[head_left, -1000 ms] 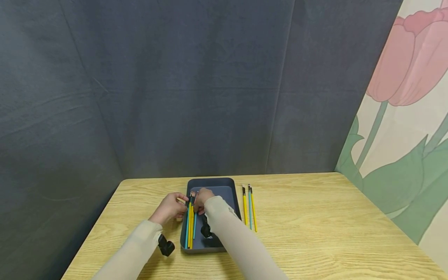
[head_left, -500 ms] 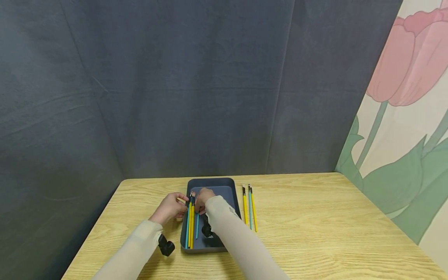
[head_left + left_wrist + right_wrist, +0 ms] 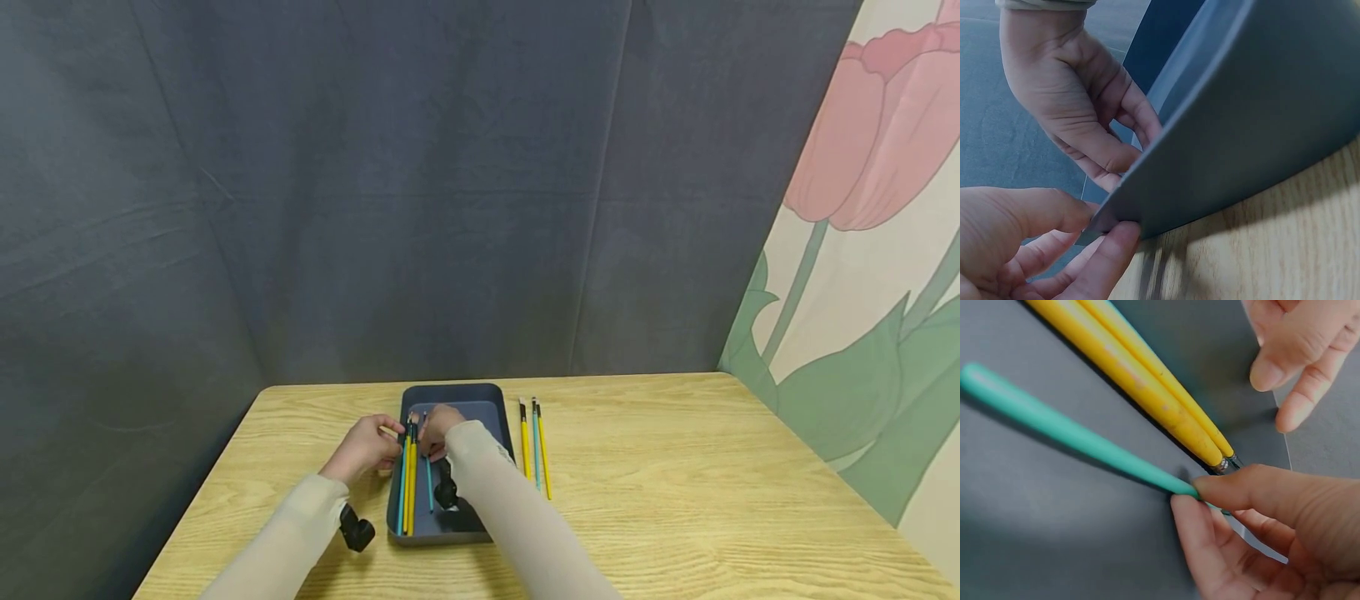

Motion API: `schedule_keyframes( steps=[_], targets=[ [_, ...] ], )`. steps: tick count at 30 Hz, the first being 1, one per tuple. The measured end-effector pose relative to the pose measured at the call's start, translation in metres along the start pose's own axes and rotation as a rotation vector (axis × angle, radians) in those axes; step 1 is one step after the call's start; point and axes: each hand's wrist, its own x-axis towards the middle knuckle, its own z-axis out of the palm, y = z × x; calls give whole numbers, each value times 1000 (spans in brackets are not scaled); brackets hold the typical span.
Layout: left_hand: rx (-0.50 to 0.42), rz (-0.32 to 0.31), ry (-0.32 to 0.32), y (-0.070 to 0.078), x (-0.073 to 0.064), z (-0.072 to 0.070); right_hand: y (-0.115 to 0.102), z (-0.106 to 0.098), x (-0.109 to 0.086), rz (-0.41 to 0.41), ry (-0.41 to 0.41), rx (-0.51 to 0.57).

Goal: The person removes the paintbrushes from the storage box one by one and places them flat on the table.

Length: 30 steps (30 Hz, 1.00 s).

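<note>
A dark grey tray (image 3: pixel 448 539) stands on the table. My left hand (image 3: pixel 366 447) pinches its left wall, thumb inside and a fingertip outside in the left wrist view. Inside the tray, my right hand (image 3: pixel 437 431) holds a thin teal paintbrush (image 3: pixel 1085 434) between thumb and fingers. The brush's handle points toward me, and the hand partly hides its upper part. Two yellow paintbrushes (image 3: pixel 1138 387) lie side by side to its left, apart from it. Another teal paintbrush (image 3: pixel 401 500) lies along the tray's left wall.
Right of the tray, a yellow paintbrush (image 3: pixel 525 446), a teal one (image 3: pixel 536 450) and another yellow one (image 3: pixel 544 458) lie on the wooden table (image 3: pixel 675 483). A dark curtain (image 3: pixel 450 208) hangs behind the table; a flower-painted wall (image 3: pixel 847 292) is at right.
My right hand has shifted slightly right with the teal paintbrush, widening the gap to the yellow paintbrushes. My left hand has stayed at the tray's left wall.
</note>
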Motion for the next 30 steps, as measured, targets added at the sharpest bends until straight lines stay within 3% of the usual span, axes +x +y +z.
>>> schedule_keyframes(
  steps=[10,17,30],
  targets=[
    [-5,-2,3,0,1,-2,0,-10,-9,-31,-14,47],
    [-8,7,1,-1,1,-2,-4,-20,-17,-88,-83,167],
    [-2,11,-3,-1,1,-2,0,-55,-30,-219,-195,234]
  ],
)
